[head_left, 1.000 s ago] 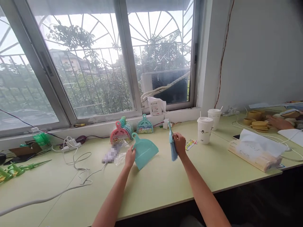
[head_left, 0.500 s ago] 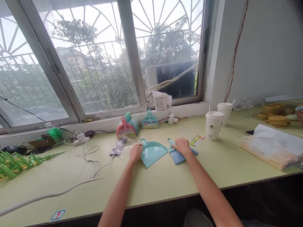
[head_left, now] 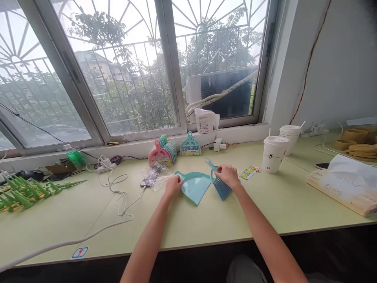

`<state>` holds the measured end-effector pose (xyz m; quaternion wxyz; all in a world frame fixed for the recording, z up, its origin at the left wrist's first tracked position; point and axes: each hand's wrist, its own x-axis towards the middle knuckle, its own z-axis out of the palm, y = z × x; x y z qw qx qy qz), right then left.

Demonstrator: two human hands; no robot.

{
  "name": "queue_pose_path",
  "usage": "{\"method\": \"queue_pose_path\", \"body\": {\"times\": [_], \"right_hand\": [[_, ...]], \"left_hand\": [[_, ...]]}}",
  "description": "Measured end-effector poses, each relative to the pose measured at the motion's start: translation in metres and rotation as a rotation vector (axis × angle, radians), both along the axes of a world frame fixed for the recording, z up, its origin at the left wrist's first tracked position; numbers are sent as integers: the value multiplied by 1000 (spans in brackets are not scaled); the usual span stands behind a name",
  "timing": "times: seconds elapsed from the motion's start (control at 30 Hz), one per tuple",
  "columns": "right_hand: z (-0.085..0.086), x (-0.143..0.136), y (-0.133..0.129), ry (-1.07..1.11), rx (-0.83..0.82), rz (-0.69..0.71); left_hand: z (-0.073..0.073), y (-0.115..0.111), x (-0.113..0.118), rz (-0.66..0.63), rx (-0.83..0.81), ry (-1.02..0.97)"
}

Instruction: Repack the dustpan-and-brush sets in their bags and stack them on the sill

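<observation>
At the far left of the bench [head_left: 206, 232], green plastic pieces [head_left: 22, 194] lay apart from my work, and a white cable [head_left: 88, 233] ran in front of them. Nearer the middle, a clear wrapper [head_left: 161, 179] lay against a phone [head_left: 146, 182]. Behind it stood a row of dustpan sets [head_left: 161, 152], a pink one in front, with brushes in the pans. My left hand [head_left: 173, 186] was closed on the dustpan [head_left: 195, 188], gripping its edge beside the handle; I could not tell whether the pan lay fully on the bench. Another set [head_left: 190, 146] stood alone behind it. Just beside the pan's right corner was the brush [head_left: 222, 190], bristles towards me, with my right hand [head_left: 229, 177] gripping it by the handle end. A printed card [head_left: 250, 172] lay loose to its right, near two cups [head_left: 274, 155]. By my judgement the unpacking of this pair was done, both parts bare and separate. Left, I reckoned, was fitting them together or letting them go, and neither was done yet
</observation>
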<state>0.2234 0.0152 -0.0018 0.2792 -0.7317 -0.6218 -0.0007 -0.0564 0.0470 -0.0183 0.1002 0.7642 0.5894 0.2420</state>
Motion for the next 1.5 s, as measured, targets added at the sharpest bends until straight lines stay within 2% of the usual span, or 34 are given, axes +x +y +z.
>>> {"method": "queue_pose_path", "body": {"times": [0.13,0.2,0.27,0.33,0.4,0.53,0.63,0.8,1.07,1.2,1.27,1.37,1.43,1.5], "right_hand": [[-10,-28,-2,-55,-30,285],[-17,-38,-3,-64,-52,364],[-21,-43,-2,-47,-42,411],[-23,-42,0,-19,-31,464],[-24,-41,2,18,-27,525],[-26,-41,6,81,-5,627],[-26,-43,8,76,11,622],[-23,-46,9,-52,6,535],[-15,-48,8,-154,-31,553],[-11,-48,-1,-134,-48,517],[-10,-49,-5,-110,-26,472],[-11,-53,-5,6,85,332],[-13,-57,0,144,202,221],[-16,-61,6,262,290,175]], "left_hand": [[1,-13,24,-449,-81,-100],[2,-20,33,-552,6,-67],[4,-22,34,-530,182,15],[4,-21,29,-456,342,100],[4,-17,22,-426,391,182],[1,-12,17,-537,355,315],[-3,-11,22,-603,355,333],[-9,-4,28,-592,326,329],[-9,-4,28,-540,238,290],[-11,-7,28,-568,235,307],[-9,-10,30,-547,281,208],[-4,-12,37,-348,350,-159],[-2,-13,45,-239,179,-479],[-3,-14,56,-258,-165,-742]]}}
